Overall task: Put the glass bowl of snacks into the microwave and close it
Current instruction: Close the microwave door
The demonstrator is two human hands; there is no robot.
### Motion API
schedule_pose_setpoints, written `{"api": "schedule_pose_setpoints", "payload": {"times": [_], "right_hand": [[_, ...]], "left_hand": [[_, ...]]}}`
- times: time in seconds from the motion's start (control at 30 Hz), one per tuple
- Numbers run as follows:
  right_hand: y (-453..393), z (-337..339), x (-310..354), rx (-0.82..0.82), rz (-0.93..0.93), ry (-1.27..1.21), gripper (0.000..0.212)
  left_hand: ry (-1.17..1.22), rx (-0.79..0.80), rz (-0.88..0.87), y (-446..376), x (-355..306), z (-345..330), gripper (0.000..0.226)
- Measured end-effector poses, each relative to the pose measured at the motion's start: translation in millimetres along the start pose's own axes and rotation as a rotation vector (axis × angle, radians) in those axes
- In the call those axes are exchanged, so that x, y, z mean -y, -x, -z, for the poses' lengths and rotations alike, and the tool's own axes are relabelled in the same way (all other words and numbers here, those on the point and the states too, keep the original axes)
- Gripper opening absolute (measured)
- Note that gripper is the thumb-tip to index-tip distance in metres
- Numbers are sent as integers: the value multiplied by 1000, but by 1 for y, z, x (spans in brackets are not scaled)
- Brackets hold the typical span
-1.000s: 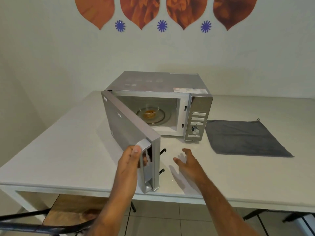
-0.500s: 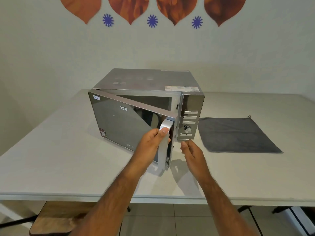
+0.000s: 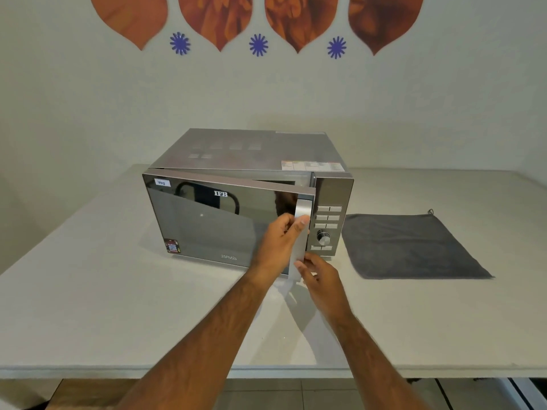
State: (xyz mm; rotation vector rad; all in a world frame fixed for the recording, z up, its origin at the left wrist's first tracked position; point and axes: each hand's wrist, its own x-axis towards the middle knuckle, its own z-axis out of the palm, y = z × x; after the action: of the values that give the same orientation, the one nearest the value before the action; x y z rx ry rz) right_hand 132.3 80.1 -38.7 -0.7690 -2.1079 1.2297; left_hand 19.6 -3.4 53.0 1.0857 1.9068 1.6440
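This looks like a plain dining or pantry corner of a home or shared canteen. A silver microwave (image 3: 251,199) with a "Veg" label on its door stands on a long white table (image 3: 88,291) pushed against a bare pale wall (image 3: 414,113). Above the microwave, orange leaf-shaped decals (image 3: 299,16) and small blue flower stickers (image 3: 258,45) decorate the wall. Right of the microwave a grey cloth (image 3: 411,247) lies flat. Below the table's front edge, tiled floor (image 3: 296,393) shows.
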Motion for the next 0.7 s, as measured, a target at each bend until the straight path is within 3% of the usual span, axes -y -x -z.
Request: {"api": "schedule_pose_setpoints", "payload": {"times": [0.27,0.43,0.57,0.7], "right_hand": [[-28,4,2,-15,-16,40,35],[-38,5,4,5,-35,21,21],[-42,6,2,3,-75,47,40],[-44,5,1,7,-85,63,36]], "left_hand": [[-6,13,-66,-30,1,-8,38],[-37,-2,-82,-44,5,-11,33],[-53,1,-85,-51,11,-12,40],[-69,-6,-81,-55,13,-13,42]]}}
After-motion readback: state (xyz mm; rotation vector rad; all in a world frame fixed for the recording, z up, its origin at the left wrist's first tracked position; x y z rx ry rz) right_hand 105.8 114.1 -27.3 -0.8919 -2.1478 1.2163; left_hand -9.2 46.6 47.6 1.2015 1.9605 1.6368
